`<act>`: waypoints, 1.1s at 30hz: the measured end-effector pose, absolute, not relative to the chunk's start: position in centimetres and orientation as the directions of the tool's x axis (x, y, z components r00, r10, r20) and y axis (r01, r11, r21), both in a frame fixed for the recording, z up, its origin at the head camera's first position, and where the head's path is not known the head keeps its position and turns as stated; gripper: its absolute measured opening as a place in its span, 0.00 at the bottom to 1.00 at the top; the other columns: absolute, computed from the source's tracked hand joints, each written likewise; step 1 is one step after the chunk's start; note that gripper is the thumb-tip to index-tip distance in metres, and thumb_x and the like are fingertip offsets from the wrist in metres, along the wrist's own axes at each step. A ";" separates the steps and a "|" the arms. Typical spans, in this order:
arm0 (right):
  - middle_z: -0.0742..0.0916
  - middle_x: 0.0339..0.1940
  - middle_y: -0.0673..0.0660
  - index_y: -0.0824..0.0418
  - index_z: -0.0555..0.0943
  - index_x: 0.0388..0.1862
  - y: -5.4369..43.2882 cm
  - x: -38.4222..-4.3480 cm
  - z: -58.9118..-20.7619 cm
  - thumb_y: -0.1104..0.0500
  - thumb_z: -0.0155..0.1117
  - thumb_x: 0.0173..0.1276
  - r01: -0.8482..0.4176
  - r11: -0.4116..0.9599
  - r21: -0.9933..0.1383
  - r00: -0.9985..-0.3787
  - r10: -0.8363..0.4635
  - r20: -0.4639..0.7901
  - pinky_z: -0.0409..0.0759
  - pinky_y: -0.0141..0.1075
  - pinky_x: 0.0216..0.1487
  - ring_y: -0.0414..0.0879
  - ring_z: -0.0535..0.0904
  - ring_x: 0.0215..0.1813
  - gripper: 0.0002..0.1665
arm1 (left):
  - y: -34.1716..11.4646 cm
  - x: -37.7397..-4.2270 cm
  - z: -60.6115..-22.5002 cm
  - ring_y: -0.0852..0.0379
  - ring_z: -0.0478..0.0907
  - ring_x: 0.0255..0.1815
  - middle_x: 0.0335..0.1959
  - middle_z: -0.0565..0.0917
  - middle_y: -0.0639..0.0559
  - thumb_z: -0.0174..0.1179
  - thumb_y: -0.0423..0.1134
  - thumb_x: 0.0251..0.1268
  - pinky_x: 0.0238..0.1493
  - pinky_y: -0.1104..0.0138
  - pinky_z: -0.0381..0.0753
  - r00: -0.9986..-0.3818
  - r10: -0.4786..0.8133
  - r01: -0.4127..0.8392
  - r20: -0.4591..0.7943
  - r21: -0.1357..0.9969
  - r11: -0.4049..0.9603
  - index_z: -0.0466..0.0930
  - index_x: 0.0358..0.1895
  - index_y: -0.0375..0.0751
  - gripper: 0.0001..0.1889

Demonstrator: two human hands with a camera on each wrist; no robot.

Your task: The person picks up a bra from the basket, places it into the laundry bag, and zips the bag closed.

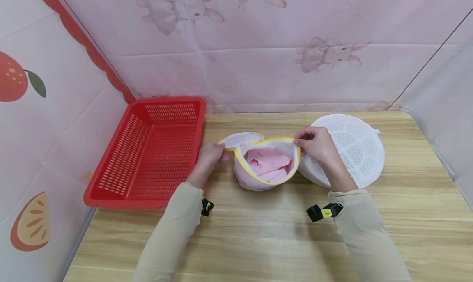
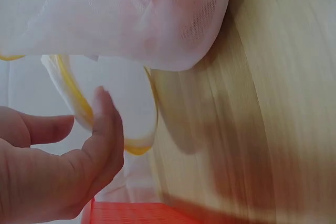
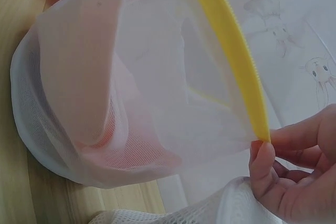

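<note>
A white mesh laundry bag [image 1: 255, 184] with a yellow zip rim stands on the table, its mouth unzipped. Inside lies folded pink cloth [image 1: 271, 163]. The bag's round lid [image 2: 123, 103], edged in yellow, is folded out to the left. My right hand [image 1: 318, 144] pinches the yellow rim [image 3: 236, 51] at the right, between thumb and forefinger. At the lid's outer edge is my left hand [image 1: 212, 154]; in the left wrist view its thumb and fingers are apart, with the fingertips overlapping the lid.
To the left stands a red plastic basket [image 1: 201, 138] with slotted walls. A round white mesh bag [image 1: 354, 146] lies at the right, close to the right hand and partly behind the laundry bag. A wall covering [image 1: 251, 76] with printed rabbits rises behind the wooden table [image 1: 266, 241].
</note>
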State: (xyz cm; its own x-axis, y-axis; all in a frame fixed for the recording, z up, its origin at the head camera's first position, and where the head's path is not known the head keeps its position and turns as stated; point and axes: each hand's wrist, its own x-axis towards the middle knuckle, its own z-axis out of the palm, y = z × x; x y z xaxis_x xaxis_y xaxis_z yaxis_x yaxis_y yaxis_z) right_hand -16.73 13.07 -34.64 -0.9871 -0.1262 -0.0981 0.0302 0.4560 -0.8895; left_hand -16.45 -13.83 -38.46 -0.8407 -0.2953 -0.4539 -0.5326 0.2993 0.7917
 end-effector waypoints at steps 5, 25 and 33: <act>0.79 0.23 0.59 0.76 0.78 0.36 13.1 -16.8 -34.7 0.71 0.59 0.60 0.026 0.462 -0.886 -0.987 -0.131 -0.097 0.77 0.30 0.21 0.41 0.73 0.19 0.07 | -13.9 -16.8 -38.7 0.63 0.73 0.13 0.18 0.78 0.42 0.52 0.29 0.63 0.20 0.74 0.74 -0.833 -0.325 -0.517 -0.447 0.839 0.171 0.75 0.38 0.22 0.09; 0.79 0.24 0.60 0.75 0.78 0.36 13.1 -16.7 -34.5 0.71 0.59 0.60 0.028 0.482 -0.875 -0.982 -0.151 -0.114 0.77 0.31 0.22 0.44 0.73 0.21 0.07 | -14.0 -17.7 -37.4 0.62 0.75 0.20 0.31 0.75 0.43 0.53 0.22 0.60 0.39 0.68 0.80 -0.820 -0.305 -0.505 -0.484 0.863 -0.013 0.72 0.50 0.24 0.14; 0.79 0.25 0.60 0.75 0.78 0.36 13.0 -16.7 -34.5 0.71 0.59 0.61 0.032 0.494 -0.869 -0.980 -0.155 -0.124 0.77 0.31 0.22 0.46 0.74 0.21 0.07 | -13.8 -17.6 -36.0 0.62 0.76 0.20 0.32 0.74 0.42 0.54 0.21 0.59 0.33 0.70 0.81 -0.873 -0.279 -0.403 -0.400 0.914 -0.050 0.71 0.48 0.23 0.13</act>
